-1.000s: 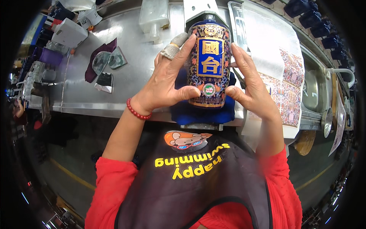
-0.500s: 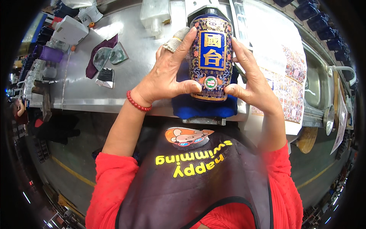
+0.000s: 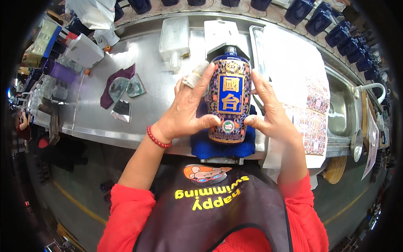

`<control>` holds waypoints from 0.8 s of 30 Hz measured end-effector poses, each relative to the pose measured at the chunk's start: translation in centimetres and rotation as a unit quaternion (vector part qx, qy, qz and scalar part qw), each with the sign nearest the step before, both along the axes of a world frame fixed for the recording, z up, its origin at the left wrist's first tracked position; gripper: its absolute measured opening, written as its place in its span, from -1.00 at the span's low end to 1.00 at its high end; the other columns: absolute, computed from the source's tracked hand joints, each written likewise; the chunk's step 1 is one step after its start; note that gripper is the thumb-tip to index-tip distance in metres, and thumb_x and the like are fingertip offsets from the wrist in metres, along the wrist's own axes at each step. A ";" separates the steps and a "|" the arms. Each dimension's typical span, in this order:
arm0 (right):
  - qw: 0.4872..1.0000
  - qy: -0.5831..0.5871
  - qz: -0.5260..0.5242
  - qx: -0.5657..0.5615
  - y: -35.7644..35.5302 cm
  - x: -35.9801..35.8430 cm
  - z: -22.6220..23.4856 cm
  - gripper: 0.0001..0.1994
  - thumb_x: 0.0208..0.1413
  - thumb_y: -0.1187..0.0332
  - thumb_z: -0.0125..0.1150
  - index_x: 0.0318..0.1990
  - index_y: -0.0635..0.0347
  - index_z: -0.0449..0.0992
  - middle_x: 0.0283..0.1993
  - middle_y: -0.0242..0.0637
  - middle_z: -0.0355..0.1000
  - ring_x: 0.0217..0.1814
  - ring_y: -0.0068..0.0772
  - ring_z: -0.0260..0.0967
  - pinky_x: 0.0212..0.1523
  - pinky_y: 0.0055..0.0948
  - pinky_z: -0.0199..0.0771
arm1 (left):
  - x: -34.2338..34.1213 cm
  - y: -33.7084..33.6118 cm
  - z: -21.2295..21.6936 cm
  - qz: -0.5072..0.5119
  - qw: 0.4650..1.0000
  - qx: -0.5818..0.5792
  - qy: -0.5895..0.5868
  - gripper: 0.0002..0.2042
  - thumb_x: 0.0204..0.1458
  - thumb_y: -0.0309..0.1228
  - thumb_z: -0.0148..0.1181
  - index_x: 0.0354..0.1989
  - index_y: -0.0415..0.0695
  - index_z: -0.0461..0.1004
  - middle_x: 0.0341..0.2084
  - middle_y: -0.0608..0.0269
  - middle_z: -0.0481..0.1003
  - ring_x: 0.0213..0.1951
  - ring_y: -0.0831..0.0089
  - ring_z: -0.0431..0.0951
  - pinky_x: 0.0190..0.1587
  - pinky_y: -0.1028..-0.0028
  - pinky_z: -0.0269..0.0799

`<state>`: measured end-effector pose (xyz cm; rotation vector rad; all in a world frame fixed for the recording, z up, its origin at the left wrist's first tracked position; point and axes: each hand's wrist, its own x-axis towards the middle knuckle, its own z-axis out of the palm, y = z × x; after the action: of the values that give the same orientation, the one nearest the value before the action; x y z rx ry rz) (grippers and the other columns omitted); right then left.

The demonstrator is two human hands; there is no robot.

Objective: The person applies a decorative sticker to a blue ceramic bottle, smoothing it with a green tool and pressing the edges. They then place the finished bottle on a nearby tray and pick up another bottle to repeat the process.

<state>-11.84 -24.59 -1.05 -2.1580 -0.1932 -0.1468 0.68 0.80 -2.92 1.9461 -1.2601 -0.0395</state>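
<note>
A dark blue bottle with an ornate gold, red and blue patterned label lies on its back, neck pointing away from me. Beneath its near end is a blue cloth-covered rest at the counter's front edge. My left hand grips the bottle's left side, thumb near the base and fingers toward the shoulder. A pale wrap covers one of its fingers. On the opposite side, my right hand holds the bottle the same way, with its thumb at the lower edge of the label.
Left on the metal counter are a purple cloth and a small foil packet. A clear rectangular container stands behind. Printed label sheets lie at right, beside a sink. Several blue bottles line the back.
The view has tilted, so the counter, bottle and hands sit lower in the picture and more bottles show at the back. Both hands keep their hold on the bottle.
</note>
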 end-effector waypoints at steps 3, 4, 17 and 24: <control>1.000 -0.003 0.005 -0.002 0.1 0.4 0.1 0.08 -0.02 -0.15 0.46 0.56 0.05 -0.02 0.56 0.12 -0.08 0.59 0.15 -0.05 0.50 -0.08 0.09 | -0.3 -0.2 0.0 0.004 0.999 -0.017 0.034 0.15 -0.04 0.48 0.10 0.56 -0.10 -0.09 0.44 -0.20 0.08 0.47 -0.11 0.04 0.45 -0.03 -0.25; 1.000 -0.003 0.009 0.010 0.1 0.5 0.1 0.08 -0.01 -0.15 0.45 0.57 0.05 -0.03 0.56 0.12 -0.07 0.59 0.15 -0.05 0.50 -0.08 0.09 | -0.3 -0.2 0.0 0.001 0.999 -0.022 0.038 0.16 -0.05 0.49 0.09 0.56 -0.11 -0.08 0.44 -0.19 0.08 0.47 -0.10 0.04 0.45 -0.03 -0.26; 1.000 0.005 -0.002 0.014 0.3 0.9 0.9 0.18 -0.07 -0.36 0.37 0.57 0.10 -0.05 0.57 0.04 -0.03 0.59 -0.02 -0.03 0.45 -0.11 0.16 | 0.3 -0.4 0.7 -0.005 1.000 -0.007 0.024 0.17 -0.06 0.47 0.14 0.55 -0.14 -0.09 0.42 -0.16 0.12 0.46 -0.08 0.05 0.46 -0.03 -0.27; 1.000 -0.014 -0.002 -0.002 0.4 1.0 0.9 0.18 -0.07 -0.39 0.35 0.57 0.11 -0.04 0.55 0.05 0.02 0.55 -0.02 0.05 0.41 -0.15 0.22 | 0.3 -0.3 1.2 0.000 1.000 0.016 0.015 0.15 0.01 0.44 0.10 0.55 -0.24 -0.10 0.41 -0.22 0.14 0.44 -0.10 0.09 0.45 0.08 -0.17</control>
<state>-10.88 -24.22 -0.11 -2.1622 -0.2067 -0.1788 0.96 0.51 -1.69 1.9660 -1.2479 -0.0891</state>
